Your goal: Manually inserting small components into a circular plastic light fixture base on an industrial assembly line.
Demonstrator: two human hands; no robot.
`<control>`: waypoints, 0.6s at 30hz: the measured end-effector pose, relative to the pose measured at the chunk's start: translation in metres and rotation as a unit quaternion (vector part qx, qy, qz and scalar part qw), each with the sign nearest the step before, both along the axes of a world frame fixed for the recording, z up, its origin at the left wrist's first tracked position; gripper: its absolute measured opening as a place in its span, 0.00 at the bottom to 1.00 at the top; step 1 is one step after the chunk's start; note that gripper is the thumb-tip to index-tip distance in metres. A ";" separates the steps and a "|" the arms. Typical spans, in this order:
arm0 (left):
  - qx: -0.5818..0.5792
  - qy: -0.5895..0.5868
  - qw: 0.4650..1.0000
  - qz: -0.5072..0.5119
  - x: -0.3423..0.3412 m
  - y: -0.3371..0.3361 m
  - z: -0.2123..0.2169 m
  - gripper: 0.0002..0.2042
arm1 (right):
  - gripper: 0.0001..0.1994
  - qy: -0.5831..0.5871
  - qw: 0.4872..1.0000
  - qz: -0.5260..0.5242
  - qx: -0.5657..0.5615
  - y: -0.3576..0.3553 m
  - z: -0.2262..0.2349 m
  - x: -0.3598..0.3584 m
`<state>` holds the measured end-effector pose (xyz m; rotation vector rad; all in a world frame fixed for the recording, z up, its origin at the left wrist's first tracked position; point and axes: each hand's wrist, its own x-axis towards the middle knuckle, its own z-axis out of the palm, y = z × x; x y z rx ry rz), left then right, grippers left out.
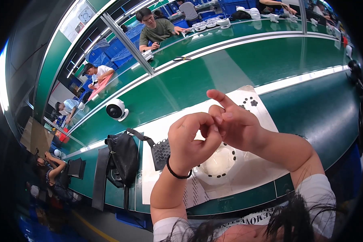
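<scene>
Hands (191, 139) (240, 126) together; room rightward on bench (320, 115)

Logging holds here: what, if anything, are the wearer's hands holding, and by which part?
Cannot be told: the left hand and right hand meet at the fingertips, and anything pinched there would be hidden.

We can't tell what is between the fingertips of the left hand (194, 135) and right hand (240, 126), because the fingers cover it. They hide the top of the pale round thing (218, 164) too. The left wrist blocks an edge of the black bumpy sheet (159, 154). The dark things (354, 68) at the right rim are too dim for us.
</scene>
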<state>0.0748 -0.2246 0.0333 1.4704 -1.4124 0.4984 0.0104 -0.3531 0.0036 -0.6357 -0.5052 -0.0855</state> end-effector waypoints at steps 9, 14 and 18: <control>0.004 0.034 0.999 -0.035 -0.005 -0.001 0.002 0.07 | 0.25 0.018 0.999 0.034 0.020 -0.002 0.003 -0.002; 0.011 0.014 0.999 -0.032 -0.008 0.004 0.009 0.07 | 0.25 0.000 0.999 0.049 0.019 -0.001 0.005 -0.002; 0.008 0.000 1.000 -0.029 -0.016 0.010 0.018 0.08 | 0.28 -0.022 1.000 -0.019 0.008 -0.005 0.006 -0.001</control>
